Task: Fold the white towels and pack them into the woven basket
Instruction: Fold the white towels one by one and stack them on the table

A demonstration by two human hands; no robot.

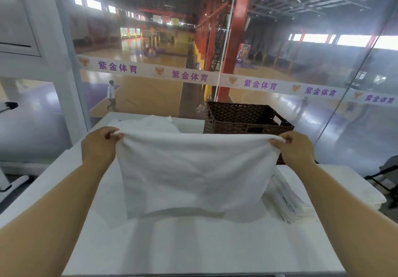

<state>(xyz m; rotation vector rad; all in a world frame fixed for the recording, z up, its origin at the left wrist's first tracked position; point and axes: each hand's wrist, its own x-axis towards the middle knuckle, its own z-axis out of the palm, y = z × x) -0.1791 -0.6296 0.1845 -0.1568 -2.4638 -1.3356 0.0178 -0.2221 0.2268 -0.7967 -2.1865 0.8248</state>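
A white towel [193, 173] hangs stretched between my hands above the white table [193, 248]. My left hand [100, 145] pinches its top left corner, and my right hand [296, 147] pinches its top right corner. The towel's lower edge hangs just above the tabletop. Behind it at the back right stands the dark brown woven basket [245, 117], its lower front hidden by the towel. A loose heap of white towels [157, 122] lies at the back left. Folded white towels [286, 201] are stacked on the right, under my right forearm.
A glass wall [280, 78] runs right behind the table's far edge, overlooking a sports hall. A white wall and cabinet [25, 29] stand to the left. A dark chair or cart [385, 175] is at the right, beyond the table edge.
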